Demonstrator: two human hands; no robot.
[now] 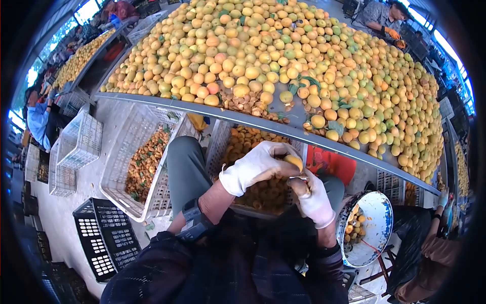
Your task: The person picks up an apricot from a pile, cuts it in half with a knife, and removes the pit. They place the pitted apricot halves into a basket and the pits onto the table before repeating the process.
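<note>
My left hand [259, 166], in a white work glove with stained fingers, is closed around a yellow-orange apricot [293, 162]. Close beside it, my right hand [315, 201], gloved too, has its fingers curled near the fruit. A small thin, pale edge shows at those fingertips, but I cannot make out what it is. Below both hands, between my knees, a plastic crate [216, 148] holds many orange apricot pieces [248, 142]. In front of me a large heap of whole apricots [263, 45] covers a metal-edged table [202, 107].
Left of my knee is a white crate [114, 162] with brownish scraps; a black crate [107, 238] lies nearby. On the right stand a white bucket [382, 218] with fruit inside and a red container [336, 164]. Other people [387, 23] sit around the tables.
</note>
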